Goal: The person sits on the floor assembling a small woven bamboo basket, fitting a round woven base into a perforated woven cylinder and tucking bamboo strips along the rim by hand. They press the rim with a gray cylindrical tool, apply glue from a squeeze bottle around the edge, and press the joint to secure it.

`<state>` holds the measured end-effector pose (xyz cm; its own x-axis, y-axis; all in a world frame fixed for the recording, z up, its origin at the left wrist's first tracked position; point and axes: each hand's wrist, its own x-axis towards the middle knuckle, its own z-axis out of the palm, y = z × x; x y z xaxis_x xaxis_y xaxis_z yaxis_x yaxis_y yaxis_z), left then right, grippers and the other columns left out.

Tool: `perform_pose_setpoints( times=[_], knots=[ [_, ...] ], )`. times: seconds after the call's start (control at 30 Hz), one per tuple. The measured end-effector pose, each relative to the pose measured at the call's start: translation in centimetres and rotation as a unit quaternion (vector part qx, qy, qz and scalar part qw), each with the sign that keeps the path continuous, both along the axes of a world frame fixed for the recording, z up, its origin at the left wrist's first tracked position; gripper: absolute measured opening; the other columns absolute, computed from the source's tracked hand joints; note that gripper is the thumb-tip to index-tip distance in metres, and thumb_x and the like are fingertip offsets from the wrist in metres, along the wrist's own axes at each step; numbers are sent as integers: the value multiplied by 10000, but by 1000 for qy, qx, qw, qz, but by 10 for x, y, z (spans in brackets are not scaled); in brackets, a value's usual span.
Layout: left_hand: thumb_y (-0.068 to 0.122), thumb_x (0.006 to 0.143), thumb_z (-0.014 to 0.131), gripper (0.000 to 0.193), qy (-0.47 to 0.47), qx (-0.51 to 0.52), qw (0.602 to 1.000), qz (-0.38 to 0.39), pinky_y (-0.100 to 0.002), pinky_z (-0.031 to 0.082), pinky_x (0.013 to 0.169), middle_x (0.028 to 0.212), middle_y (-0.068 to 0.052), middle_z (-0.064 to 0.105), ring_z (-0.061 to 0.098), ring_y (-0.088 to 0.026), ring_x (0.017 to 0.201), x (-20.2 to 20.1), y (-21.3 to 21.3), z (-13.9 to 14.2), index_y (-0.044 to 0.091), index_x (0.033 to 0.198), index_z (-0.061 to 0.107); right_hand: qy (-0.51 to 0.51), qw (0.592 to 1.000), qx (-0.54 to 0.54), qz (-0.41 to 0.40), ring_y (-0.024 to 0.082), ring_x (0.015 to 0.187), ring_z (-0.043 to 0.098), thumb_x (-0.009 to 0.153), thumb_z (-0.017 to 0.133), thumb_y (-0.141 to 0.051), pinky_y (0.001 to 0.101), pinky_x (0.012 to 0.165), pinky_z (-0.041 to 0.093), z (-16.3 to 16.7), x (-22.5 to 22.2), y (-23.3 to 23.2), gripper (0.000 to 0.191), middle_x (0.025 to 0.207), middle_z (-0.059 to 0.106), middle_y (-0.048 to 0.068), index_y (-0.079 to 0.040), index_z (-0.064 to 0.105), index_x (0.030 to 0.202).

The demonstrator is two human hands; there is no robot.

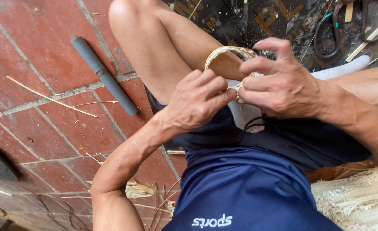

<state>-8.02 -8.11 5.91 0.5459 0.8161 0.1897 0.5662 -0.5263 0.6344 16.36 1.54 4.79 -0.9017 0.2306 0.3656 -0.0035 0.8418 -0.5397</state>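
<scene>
Both hands meet over the lap: left hand (195, 102) and right hand (278, 85) pinch a bent cane hoop (223, 52) tight; grey pipe (103, 75) lies at 9 o'clock.

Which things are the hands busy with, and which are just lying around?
In use:
left hand and right hand, both pinching the curved cane hoop.

Lying about:
grey pipe on the red tiles;
thin sticks;
scissors on the dark mat;
pale fibre bundle.
</scene>
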Motion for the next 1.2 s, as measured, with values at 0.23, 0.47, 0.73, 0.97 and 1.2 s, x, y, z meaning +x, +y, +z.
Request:
perform_pose_setpoints(
  times=[0.23,0.47,0.73,0.97,1.2],
  knots=[
    [86,901,803,162,-109,2,993,40,-360,518,798,915,-42,628,594,-257,893,18,86,-22,88,1049,735,19,984,79,-159,250,1058,605,884,853,-172,517,1049,342,2,22,50,143,932,683,4,-113,771,985],
    [128,942,804,182,-262,-389,883,1,-272,528,766,912,1,654,604,-111,875,15,118,-50,41,1101,783,34,914,-386,-120,163,1022,598,948,747,-172,341,917,465,-37,55,66,139,980,661,16,-47,701,989],
    [157,841,882,224,-90,22,974,209,-317,519,740,848,-59,685,622,-177,820,42,86,-48,61,993,750,60,874,-222,-429,145,823,603,1089,747,-202,260,748,514,-12,50,53,250,1001,643,85,19,685,1188],
    [83,985,679,460,-327,-157,897,253,-293,591,860,1146,-75,705,707,-162,1026,102,71,-68,32,1414,521,17,886,-140,-441,244,780,690,1002,718,-90,357,661,555,-68,22,44,109,939,682,141,8,708,1049],
    [213,926,771,440,-58,33,943,326,-374,548,677,888,-90,651,659,-255,783,62,100,-91,71,1314,621,-50,916,58,-394,303,796,678,979,703,-57,406,667,549,-87,36,65,73,896,661,127,-16,713,1038]
  ],
)
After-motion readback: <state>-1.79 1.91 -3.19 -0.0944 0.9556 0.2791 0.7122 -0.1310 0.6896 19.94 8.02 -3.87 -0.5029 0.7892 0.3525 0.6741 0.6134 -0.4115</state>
